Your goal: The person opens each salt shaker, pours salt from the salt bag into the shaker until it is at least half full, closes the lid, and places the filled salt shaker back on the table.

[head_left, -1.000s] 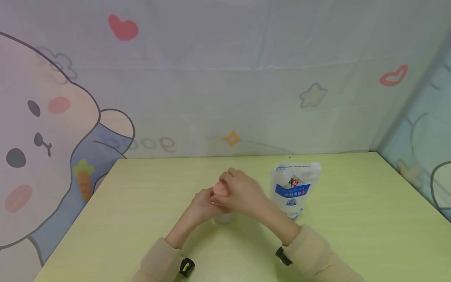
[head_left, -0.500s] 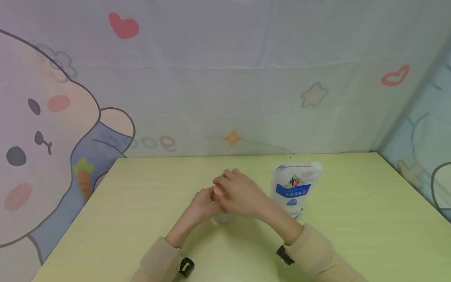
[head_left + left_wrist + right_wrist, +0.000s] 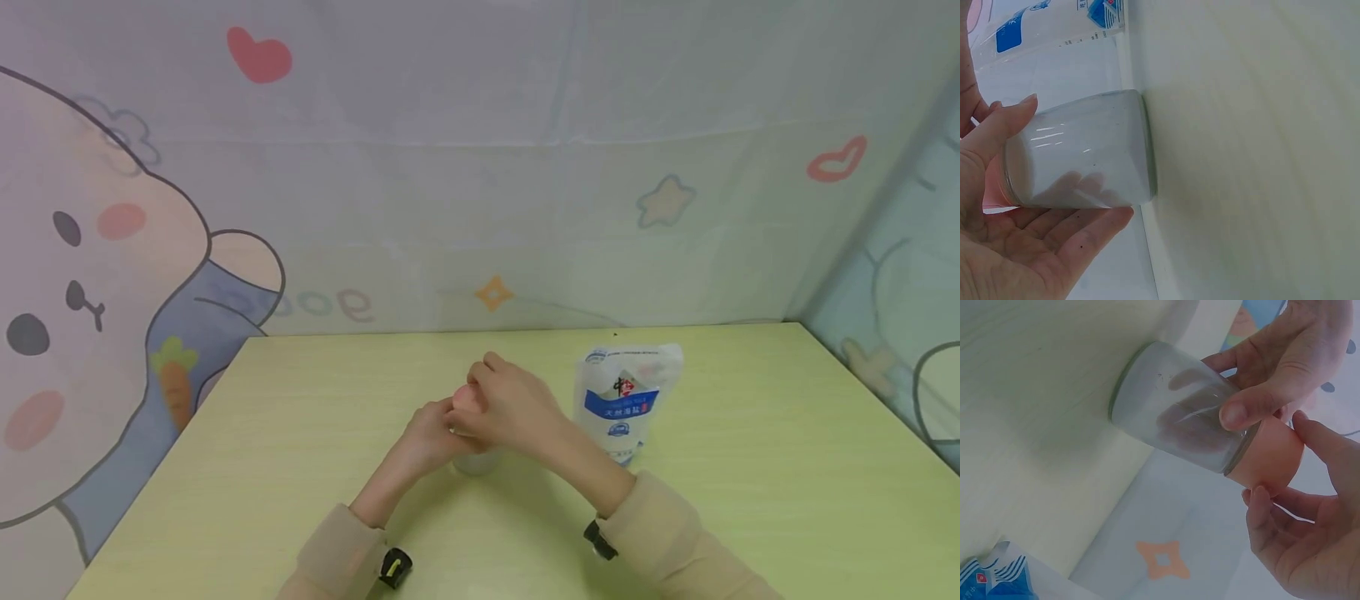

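A clear glass jar (image 3: pixel 1088 156) stands on the table at the middle, mostly hidden behind my hands in the head view. Its pink lid (image 3: pixel 1269 456) sits on top. With thumb and fingers round the glass just below the lid, my left hand (image 3: pixel 429 437) holds the jar. My right hand (image 3: pixel 519 408) grips the lid from above, fingertips at its sides. Both wrist views show the jar's base against the tabletop; the glass looks see-through, with the left fingers visible behind it.
A white and blue pouch (image 3: pixel 621 404) with printed characters for sea salt stands upright to the right of my hands. The pale yellow table (image 3: pixel 750 433) ends at a cartoon-printed cloth (image 3: pixel 450 167) behind it.
My right hand has turned slightly on the lid, covering more of it half a second ago and showing more now. The left hand and the pouch stay in place.
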`<state>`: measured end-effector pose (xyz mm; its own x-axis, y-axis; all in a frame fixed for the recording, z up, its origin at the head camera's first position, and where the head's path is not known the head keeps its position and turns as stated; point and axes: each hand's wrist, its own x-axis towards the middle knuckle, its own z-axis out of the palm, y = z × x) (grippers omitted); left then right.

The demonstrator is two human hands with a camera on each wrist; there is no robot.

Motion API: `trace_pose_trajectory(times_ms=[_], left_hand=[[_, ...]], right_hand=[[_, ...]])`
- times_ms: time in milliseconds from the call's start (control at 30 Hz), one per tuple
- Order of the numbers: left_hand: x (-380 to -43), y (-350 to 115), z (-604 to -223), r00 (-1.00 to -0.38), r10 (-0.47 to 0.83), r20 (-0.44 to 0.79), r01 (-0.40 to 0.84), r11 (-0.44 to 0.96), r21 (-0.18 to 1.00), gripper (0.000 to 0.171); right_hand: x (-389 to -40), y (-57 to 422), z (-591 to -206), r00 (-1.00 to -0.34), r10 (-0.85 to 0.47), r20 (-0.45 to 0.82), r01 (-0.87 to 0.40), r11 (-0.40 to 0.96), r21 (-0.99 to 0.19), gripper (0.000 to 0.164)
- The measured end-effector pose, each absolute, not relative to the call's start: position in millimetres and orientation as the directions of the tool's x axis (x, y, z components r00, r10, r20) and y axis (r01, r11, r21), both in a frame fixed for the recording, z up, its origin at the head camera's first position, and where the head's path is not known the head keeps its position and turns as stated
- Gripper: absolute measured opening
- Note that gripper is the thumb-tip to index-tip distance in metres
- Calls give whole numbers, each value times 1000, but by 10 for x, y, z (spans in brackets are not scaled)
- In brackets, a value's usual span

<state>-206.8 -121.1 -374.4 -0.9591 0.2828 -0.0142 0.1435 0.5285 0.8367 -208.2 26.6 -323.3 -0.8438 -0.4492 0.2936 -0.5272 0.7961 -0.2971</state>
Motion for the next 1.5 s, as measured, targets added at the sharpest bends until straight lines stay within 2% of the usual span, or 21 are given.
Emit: trace_pose_trajectory(times_ms=[267, 367, 567, 767, 933, 1233, 1333, 1500], left_hand=[[-2068, -1201, -3752, -963, 271, -7, 147, 547, 824, 31], [-2060, -1209, -3750, -958, 285, -6, 153, 530, 834, 27], [-2070, -1205, -3736, -953, 301, 34, 203, 553, 808, 27], [-2071, -1205, -3715, -958, 285, 22, 187, 567, 802, 23], [-2068, -1215, -3710, -962, 273, -8, 150, 552, 820, 26], [-2052, -1229, -3725, -962, 271, -18, 132, 526, 840, 28], [-2044, -1228, -3730, -964, 265, -26, 120, 519, 846, 32], [-2036, -1241, -3731, -960, 277, -31, 113, 491, 864, 38]], right_hand=[[-2064, 308, -3168, -795, -541, 274, -601, 764, -236, 35], [-2055, 302, -3140, -789, -557, 257, -609, 762, -218, 37], [-2060, 221, -3112, -849, -471, 238, -514, 842, -166, 53], [-2086, 177, -3103, -861, -465, 204, -497, 855, -150, 44], [-2094, 187, -3066, -829, -526, 189, -556, 815, -167, 29], [-2106, 228, -3004, -752, -641, 151, -659, 737, -152, 14], [-2092, 242, -2977, -731, -670, 131, -682, 713, -163, 13], [-2087, 266, -2949, -695, -713, 91, -717, 676, -170, 22]])
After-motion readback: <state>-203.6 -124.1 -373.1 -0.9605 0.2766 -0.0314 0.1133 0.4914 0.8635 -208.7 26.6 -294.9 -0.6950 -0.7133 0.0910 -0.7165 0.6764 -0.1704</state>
